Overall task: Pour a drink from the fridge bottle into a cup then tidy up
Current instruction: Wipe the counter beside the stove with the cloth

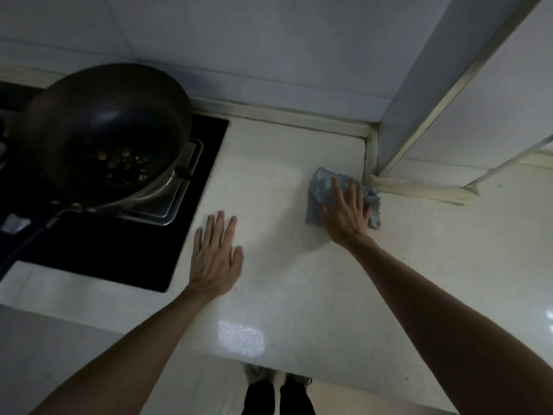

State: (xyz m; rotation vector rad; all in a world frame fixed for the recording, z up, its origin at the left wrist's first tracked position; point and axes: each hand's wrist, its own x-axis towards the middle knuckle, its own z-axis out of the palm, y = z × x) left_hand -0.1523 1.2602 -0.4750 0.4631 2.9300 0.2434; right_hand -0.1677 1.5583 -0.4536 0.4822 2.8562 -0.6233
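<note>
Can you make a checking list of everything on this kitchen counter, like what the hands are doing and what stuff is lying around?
Surface: pale speckled counter, looks bare and glossy.
Job's things: blue cloth near the wall corner; no bottle or cup seen.
Clutter: dark wok holding food bits, sitting on the black stove.
Hands: left hand flat on the counter, empty; right hand pressed flat on the cloth.
Cables: nothing seen.
Surroundings: white tiled wall, dim light.

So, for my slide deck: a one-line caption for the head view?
Right hand presses a blue cloth on the counter; left hand rests flat beside the hob and wok.
</note>
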